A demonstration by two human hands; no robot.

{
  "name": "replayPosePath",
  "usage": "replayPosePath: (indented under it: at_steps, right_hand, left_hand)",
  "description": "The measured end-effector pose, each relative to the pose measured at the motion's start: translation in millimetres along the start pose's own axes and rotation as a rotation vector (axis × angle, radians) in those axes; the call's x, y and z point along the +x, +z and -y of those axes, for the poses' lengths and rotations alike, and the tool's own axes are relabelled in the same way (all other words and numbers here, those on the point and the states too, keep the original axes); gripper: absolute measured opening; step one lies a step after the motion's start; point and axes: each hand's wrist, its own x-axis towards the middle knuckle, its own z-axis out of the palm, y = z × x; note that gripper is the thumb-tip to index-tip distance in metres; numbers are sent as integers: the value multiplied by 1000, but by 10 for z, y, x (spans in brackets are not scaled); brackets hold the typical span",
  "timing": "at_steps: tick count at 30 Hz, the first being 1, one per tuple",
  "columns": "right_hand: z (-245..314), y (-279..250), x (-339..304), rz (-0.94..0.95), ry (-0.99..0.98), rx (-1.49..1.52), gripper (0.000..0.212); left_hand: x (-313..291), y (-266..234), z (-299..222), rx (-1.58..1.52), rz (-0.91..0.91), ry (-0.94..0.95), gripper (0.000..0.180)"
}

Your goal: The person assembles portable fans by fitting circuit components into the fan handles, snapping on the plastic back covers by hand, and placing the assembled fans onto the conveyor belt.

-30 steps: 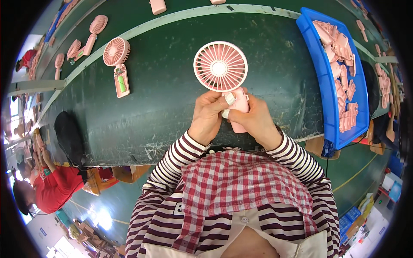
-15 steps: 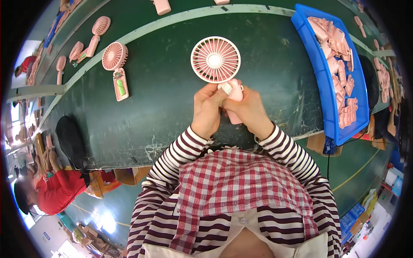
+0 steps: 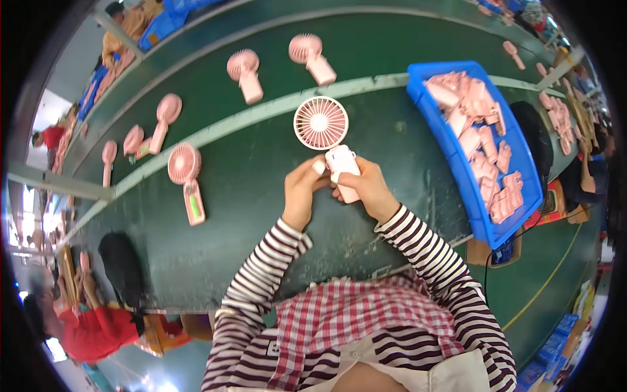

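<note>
A pink handheld fan (image 3: 344, 171) with a round slatted head and white hub is held in front of me, its head pointing away from me. My right hand (image 3: 375, 191) is closed round the lower handle, thumb across its front. At the handle's left edge, my left hand (image 3: 302, 191) pinches near the neck with its thumb; its other fingers are partly hidden behind. Left of my hands, another fan (image 3: 185, 163) lies on the green table (image 3: 255, 215), its handle open with a green cell showing inside.
A blue bin (image 3: 471, 219) full of pink plastic shells stands at the right. Several fans, among them one (image 3: 245, 75) beyond the pale strip (image 3: 261, 106), lie on the far surface. A black chair back (image 3: 122, 268) and a person in red (image 3: 98, 333) are at the left.
The view has tipped up, showing more of the far surface. My right thumb now lies lower on the handle, and more of the handle's front shows between my hands.
</note>
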Motion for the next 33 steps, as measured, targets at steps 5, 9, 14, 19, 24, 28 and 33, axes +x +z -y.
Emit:
replayPosePath:
  at_steps: [5, 9, 14, 19, 24, 28, 33]
  right_hand:
    - [325, -505, 914, -510, -601, -863, 40]
    - [689, -733, 1802, -792, -556, -1156, 48]
    - [817, -1379, 2627, -943, -643, -1514, 53]
    - [556, -632, 2099, -715, -872, -1410, 52]
    - [-21, -57, 1321, -432, -881, -1422, 51]
    - [-238, 106, 1037, -315, -846, -1485, 51]
    - [-254, 136, 983, -324, -860, -1640, 44]
  left_hand:
    - [76, 7, 152, 385, -133, 161, 21]
    - [39, -52, 231, 518, -166, 311, 17]
    - [105, 63, 233, 584, -124, 373, 13]
    - [110, 6, 198, 613, -133, 421, 13]
    - [87, -83, 192, 598, -179, 427, 14]
    - [46, -183, 84, 505, -53, 234, 16]
    - [44, -771, -934, 398, -153, 321, 18]
